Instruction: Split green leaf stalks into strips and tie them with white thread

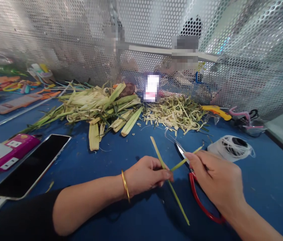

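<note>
Between thumb and fingers, my left hand (151, 175) pinches a long, thin green plant stem (178, 201), which slants across the blue table. A second, shorter green strip (181, 164) runs from that pinch to my right hand (216, 175), whose thumb and fingers close on its other end. The two pieces cross at my left fingertips. Red-handled scissors (204, 209) lie on the table beneath my right hand, blades pointing away. A gold bangle (125, 185) circles my left wrist.
Behind my hands lie a heap of leafy stalks (88, 103) and a pile of shredded strips (176, 113). A spool of white string (230, 148) stands at right. On the left are a phone (30, 167) and a magenta power strip (10, 150). A perforated metal screen (68, 40) rises behind.
</note>
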The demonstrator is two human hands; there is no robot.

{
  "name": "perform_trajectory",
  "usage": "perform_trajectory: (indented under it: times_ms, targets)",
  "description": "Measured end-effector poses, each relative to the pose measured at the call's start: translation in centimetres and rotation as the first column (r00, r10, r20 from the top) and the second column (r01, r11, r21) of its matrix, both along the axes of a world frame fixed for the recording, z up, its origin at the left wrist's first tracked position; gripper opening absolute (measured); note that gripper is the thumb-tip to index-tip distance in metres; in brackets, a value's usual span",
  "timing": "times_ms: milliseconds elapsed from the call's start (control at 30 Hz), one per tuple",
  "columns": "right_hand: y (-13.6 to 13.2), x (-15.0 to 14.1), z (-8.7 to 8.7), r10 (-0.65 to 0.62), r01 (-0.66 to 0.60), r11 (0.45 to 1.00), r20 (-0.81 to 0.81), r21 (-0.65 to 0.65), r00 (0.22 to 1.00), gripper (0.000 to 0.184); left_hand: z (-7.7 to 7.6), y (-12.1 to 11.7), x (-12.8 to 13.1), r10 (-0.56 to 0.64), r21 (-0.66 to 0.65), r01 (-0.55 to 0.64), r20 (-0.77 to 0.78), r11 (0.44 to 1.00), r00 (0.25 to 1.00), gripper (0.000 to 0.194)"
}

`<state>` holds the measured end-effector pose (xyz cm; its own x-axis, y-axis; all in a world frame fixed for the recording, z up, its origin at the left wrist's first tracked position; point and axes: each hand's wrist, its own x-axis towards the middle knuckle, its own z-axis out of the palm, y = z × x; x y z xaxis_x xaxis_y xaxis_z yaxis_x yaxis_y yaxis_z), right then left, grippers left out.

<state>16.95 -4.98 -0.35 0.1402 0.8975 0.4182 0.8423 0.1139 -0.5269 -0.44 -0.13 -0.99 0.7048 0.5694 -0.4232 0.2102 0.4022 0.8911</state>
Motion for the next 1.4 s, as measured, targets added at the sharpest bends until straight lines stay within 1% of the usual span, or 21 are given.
perform_trajectory:
  times_ms: [67, 133, 200, 267, 300, 333, 367, 433, 500, 567, 633, 733, 833, 933, 1033, 1100, 1133, 1200, 1267, 1300, 1400]
  targets:
    - [-0.3, -0.2, 0.3, 0.098, -0.110, 0.990, 0.124, 0.090, 0.987, 0.034, -0.1, -0.1, 0.1, -0.029, 0.000, 0.029, -0.003, 1.000, 1.000, 0.018]
    - [-0.4, -0.7, 0.2, 0.166, -0.184, 0.977, 0.162, 0.105, 0.973, 0.025, -0.1, -0.3, 0.1, -0.070, 0.007, 0.070, -0.014, 0.997, 0.997, 0.016]
    - [-0.5, -1.1, 0.1, 0.086, -0.116, 0.975, 0.160, 0.191, 0.983, 0.023, 0.0, -0.4, 0.1, -0.096, 0.017, 0.096, -0.031, 0.995, 0.995, 0.014]
    - [-0.5, -1.1, 0.0, -0.068, 0.014, 0.937, 0.144, 0.349, 0.987, 0.036, 0.1, -0.5, 0.0, -0.085, 0.009, 0.086, -0.048, 0.996, 0.995, 0.015]
    - [-0.6, -1.1, 0.0, -0.109, 0.037, 0.912, 0.156, 0.408, 0.982, 0.042, 0.1, -0.5, 0.0, -0.069, 0.000, 0.069, -0.060, 0.998, 0.996, 0.015]
    - [-0.6, -1.0, -0.1, -0.102, 0.014, 0.905, 0.186, 0.425, 0.977, 0.041, 0.1, -0.4, 0.0, -0.050, -0.007, 0.050, -0.072, 0.999, 0.996, 0.014]
    - [-0.6, -1.0, -0.1, -0.048, -0.045, 0.919, 0.224, 0.392, 0.973, 0.034, 0.2, -0.4, 0.0, -0.038, -0.006, 0.038, -0.078, 0.999, 0.996, 0.014]
    - [-0.4, -1.0, -0.3, 0.145, -0.189, 0.963, 0.224, 0.191, 0.964, 0.016, 0.2, -0.4, 0.0, -0.053, 0.010, 0.054, -0.072, 0.999, 0.996, 0.011]
    - [-0.2, -1.3, -0.5, 0.271, -0.270, 0.961, 0.020, -0.052, 0.962, 0.011, 0.1, -0.5, 0.0, -0.103, 0.019, 0.105, -0.055, 0.994, 0.993, 0.013]
    - [0.0, -1.7, -0.6, 0.242, -0.298, 0.931, -0.258, -0.208, 0.935, 0.014, -0.1, -0.5, 0.0, -0.150, 0.003, 0.150, -0.049, 0.989, 0.987, 0.017]
    - [0.1, -2.1, -0.6, 0.167, -0.313, 0.911, -0.454, -0.267, 0.875, 0.016, -0.2, -0.5, 0.0, -0.162, -0.022, 0.161, -0.057, 0.987, 0.985, 0.019]
    - [0.0, -2.6, -0.7, 0.123, -0.282, 0.932, -0.536, -0.226, 0.835, 0.017, -0.3, -0.5, -0.1, -0.148, -0.026, 0.147, -0.044, 0.989, 0.988, 0.019]
    - [-0.1, -3.1, -1.1, 0.110, -0.219, 0.961, -0.499, -0.166, 0.860, 0.017, -0.4, -0.6, -0.1, -0.160, -0.011, 0.160, -0.029, 0.987, 0.987, 0.020]
    - [0.1, -3.1, -1.4, 0.139, -0.202, 0.973, -0.415, -0.111, 0.899, 0.019, -0.4, -0.6, -0.1, -0.158, -0.023, 0.157, -0.010, 0.987, 0.987, 0.020]
    - [0.5, -2.0, -1.3, 0.123, -0.114, 0.992, -0.248, 0.048, 0.961, 0.014, -0.4, -0.5, 0.0, -0.047, -0.091, 0.051, 0.048, 0.995, 0.998, 0.022]
    - [0.6, -1.0, -0.9, 0.020, 0.008, 0.989, -0.186, 0.151, 0.982, 0.015, -0.3, -0.2, 0.0, 0.051, -0.150, -0.037, 0.087, 0.988, 0.995, 0.028]
    - [0.6, -0.5, -0.7, -0.040, 0.069, 0.986, -0.192, 0.150, 0.980, 0.018, -0.2, -0.1, 0.0, 0.090, -0.174, -0.070, 0.106, 0.982, 0.990, 0.031]
    - [0.7, 0.2, -0.6, -0.118, 0.134, 0.990, -0.266, 0.041, 0.957, 0.030, -0.1, 0.1, -0.1, 0.146, -0.208, -0.115, 0.142, 0.971, 0.979, 0.037]
    - [0.8, 0.5, -0.8, -0.157, 0.125, 0.986, -0.382, -0.108, 0.911, 0.039, -0.1, 0.2, -0.2, 0.182, -0.226, -0.142, 0.168, 0.964, 0.969, 0.037]
    - [0.9, 0.5, -1.0, -0.172, 0.119, 0.982, -0.437, -0.145, 0.883, 0.038, -0.2, 0.2, -0.2, 0.196, -0.230, -0.154, 0.172, 0.961, 0.965, 0.035]
    - [1.3, 0.3, -1.7, -0.240, 0.233, 0.969, -0.526, -0.081, 0.816, 0.033, -0.3, 0.1, -0.2, 0.227, -0.224, -0.187, 0.166, 0.956, 0.960, 0.028]
